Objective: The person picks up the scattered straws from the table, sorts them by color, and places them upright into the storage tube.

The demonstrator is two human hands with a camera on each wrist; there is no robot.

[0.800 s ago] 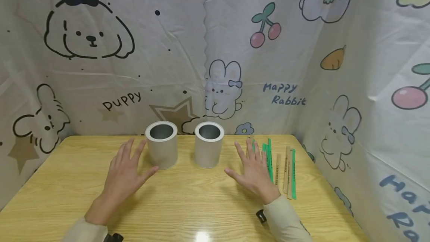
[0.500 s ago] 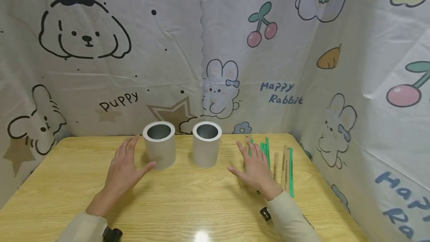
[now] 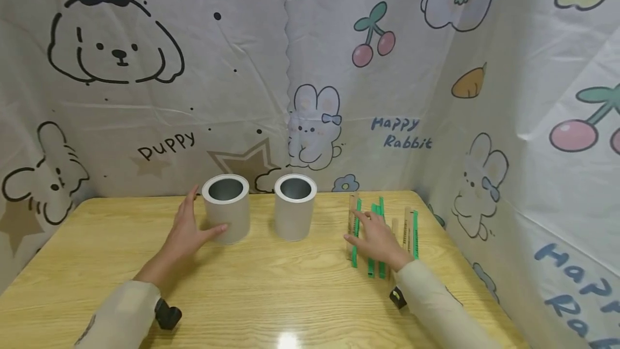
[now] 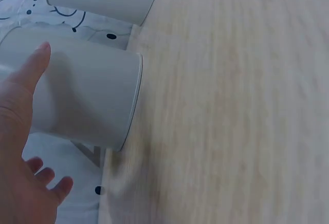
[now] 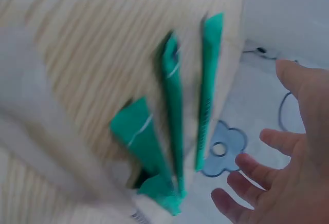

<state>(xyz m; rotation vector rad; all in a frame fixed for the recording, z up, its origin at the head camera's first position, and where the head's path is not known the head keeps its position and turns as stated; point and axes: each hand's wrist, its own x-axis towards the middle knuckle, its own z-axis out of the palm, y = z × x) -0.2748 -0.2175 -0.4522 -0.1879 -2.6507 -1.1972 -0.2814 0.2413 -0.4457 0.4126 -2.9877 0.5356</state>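
Observation:
Two whitish cylindrical cups with white rims and dark hollow insides stand upright on the table. Around the left side of the left cup [image 3: 226, 217] is my left hand [image 3: 183, 233], its thumb across the front and its fingers spread apart. Whether it touches the cup, I cannot tell; the left wrist view shows the thumb [image 4: 34, 72] over the cup wall [image 4: 95, 93]. The right cup [image 3: 294, 214] has no hand at it. My right hand [image 3: 380, 238] hovers over slim green wrapped sticks [image 3: 356, 236] and tan ones [image 3: 406, 230], fingers loose, gripping nothing. It hides part of several sticks.
The wooden table [image 3: 271, 295] reaches back to a patterned cloth curtain [image 3: 232, 90], which also hangs along both sides. Sticks lie roughly parallel at the table's right side, the rightmost a green stick [image 3: 415, 233]. Black wrist cameras sit at both sleeves.
My right hand has moved right, over the sticks, uncovering the leftmost ones. My left hand has come closer around the left cup. The head view has shifted slightly. Cups and sticks stay put.

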